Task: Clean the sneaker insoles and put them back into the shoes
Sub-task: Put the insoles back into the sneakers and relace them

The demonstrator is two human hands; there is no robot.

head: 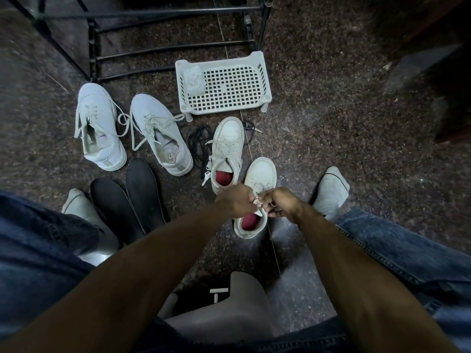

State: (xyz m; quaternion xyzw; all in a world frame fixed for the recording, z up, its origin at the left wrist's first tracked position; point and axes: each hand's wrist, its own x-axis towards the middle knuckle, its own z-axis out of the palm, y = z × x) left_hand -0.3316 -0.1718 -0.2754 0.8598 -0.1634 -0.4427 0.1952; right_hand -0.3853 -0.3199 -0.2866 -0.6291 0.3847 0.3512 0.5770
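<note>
A small white sneaker (pixel 262 174) with a red insole (pixel 250 221) stands on the floor in front of me. My left hand (pixel 235 201) and my right hand (pixel 279 202) both pinch its white laces over the tongue. Its mate (pixel 228 138), also with a red insole (pixel 223 178), stands just behind and to the left. Two larger white sneakers (pixel 99 128) (pixel 160 133) sit further left with loose laces. Two black insoles (pixel 116 207) (pixel 144 189) lie flat on the floor near my left foot.
A white perforated plastic rack (pixel 262 70) stands behind the shoes with a crumpled grey cloth (pixel 195 80) on it. A black metal shoe stand (pixel 168 44) is at the back. Black cord (pixel 200 141) lies between the sneakers. I sit on a pale stool (pixel 229 314), socked feet apart.
</note>
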